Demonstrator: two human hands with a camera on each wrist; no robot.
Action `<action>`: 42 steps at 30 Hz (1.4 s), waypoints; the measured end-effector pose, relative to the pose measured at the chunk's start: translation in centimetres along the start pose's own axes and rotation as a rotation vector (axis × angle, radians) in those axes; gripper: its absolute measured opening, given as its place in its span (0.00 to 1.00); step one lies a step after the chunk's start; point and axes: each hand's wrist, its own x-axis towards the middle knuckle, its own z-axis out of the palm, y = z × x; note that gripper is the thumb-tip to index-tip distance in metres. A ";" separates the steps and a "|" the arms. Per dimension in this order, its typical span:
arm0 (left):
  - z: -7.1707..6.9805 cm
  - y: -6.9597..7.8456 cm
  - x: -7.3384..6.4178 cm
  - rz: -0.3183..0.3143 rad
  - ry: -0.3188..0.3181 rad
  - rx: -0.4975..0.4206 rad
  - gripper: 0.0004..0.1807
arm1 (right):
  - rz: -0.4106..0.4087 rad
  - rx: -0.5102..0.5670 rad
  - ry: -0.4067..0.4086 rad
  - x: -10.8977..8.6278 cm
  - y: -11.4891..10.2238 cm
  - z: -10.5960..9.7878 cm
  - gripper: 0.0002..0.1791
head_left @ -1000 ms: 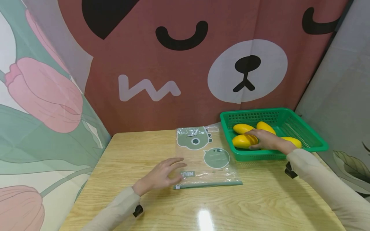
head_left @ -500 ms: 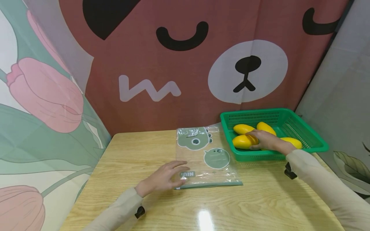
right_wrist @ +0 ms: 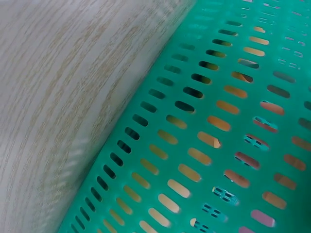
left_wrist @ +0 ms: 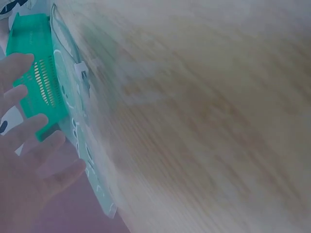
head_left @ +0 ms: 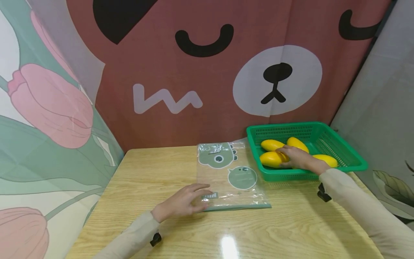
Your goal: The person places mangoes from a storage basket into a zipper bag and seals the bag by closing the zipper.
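My right hand (head_left: 298, 158) reaches into the green plastic basket (head_left: 291, 175) and grips a yellow mango (head_left: 269, 159) at its right end, fingers over the top and thumb at the near side. In the right wrist view the slotted basket wall (right_wrist: 146, 114) hides most of that hand. My left hand (head_left: 182, 202) hovers with spread, slightly bent fingers at the near left corner of a clear zip bag (head_left: 231, 198) with green cartoon prints. The left wrist view shows the bag's slider (left_wrist: 81, 72) beyond these fingers, apart from them.
Other mangoes (head_left: 271, 144) lie in the basket around the right hand. The wooden table (head_left: 161, 162) meets a curtain with a bear print (head_left: 210, 118) at the back. A grey cloth (head_left: 381, 108) hangs close to the basket's right side.
My left hand has shifted slightly right over the bag's near corner, so the slider is now hidden in the head view. The right hand stays on the same mango, almost unmoved.
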 end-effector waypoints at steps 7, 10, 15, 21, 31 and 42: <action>0.1 -0.1 -0.2 0.018 -0.015 0.005 0.25 | 0.017 -0.007 0.004 0.0 -0.2 0.1 0.31; 0.2 -0.2 -0.2 0.022 -0.022 0.006 0.26 | 0.016 -0.005 0.004 0.1 -0.2 0.2 0.31; 0.5 -0.3 -0.4 0.017 -0.024 0.015 0.25 | 0.016 0.002 0.002 0.1 -0.1 0.4 0.31; 0.6 -0.1 -0.4 0.016 -0.036 0.016 0.24 | 0.020 0.000 -0.005 0.2 -0.1 0.6 0.31; 0.9 -0.1 -0.1 0.051 -0.031 0.045 0.24 | 0.039 0.013 -0.001 0.1 -0.1 0.3 0.32; 1.3 0.1 0.2 0.146 -0.034 0.056 0.18 | 0.029 0.014 0.008 0.1 0.1 0.6 0.31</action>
